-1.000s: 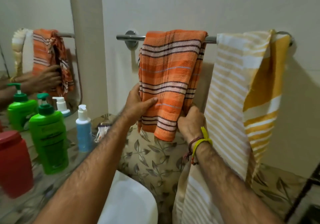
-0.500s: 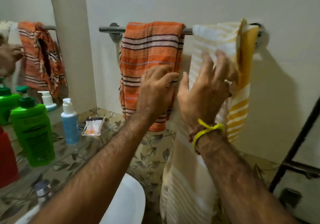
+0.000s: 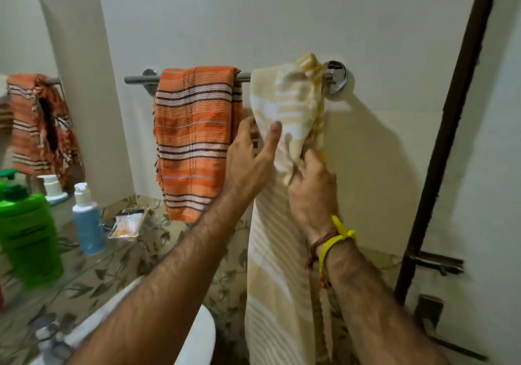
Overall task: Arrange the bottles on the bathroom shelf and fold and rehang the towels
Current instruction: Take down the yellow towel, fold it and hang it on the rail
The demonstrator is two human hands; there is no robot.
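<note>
An orange striped towel (image 3: 194,139) hangs folded over the left part of the chrome towel rail (image 3: 138,79). A long yellow-and-white striped towel (image 3: 277,274) hangs bunched at the rail's right end. My right hand (image 3: 311,192) grips a fold of this yellow towel below the rail. My left hand (image 3: 249,158) rests against the towel's left edge with fingers spread. On the glass shelf (image 3: 93,268) at the left stand a green pump bottle (image 3: 28,235) and a blue pump bottle (image 3: 87,221).
A small clear packet (image 3: 128,222) lies on the shelf beside the blue bottle. A mirror (image 3: 31,82) at the left reflects the towels and bottles. The white basin (image 3: 197,339) is below my arms. A dark pipe (image 3: 448,139) with a tap runs down the right wall.
Both hands left the orange towel and moved right to the yellow towel. My right hand dropped from the towel's top to grip it lower, and the towel's top is now bunched.
</note>
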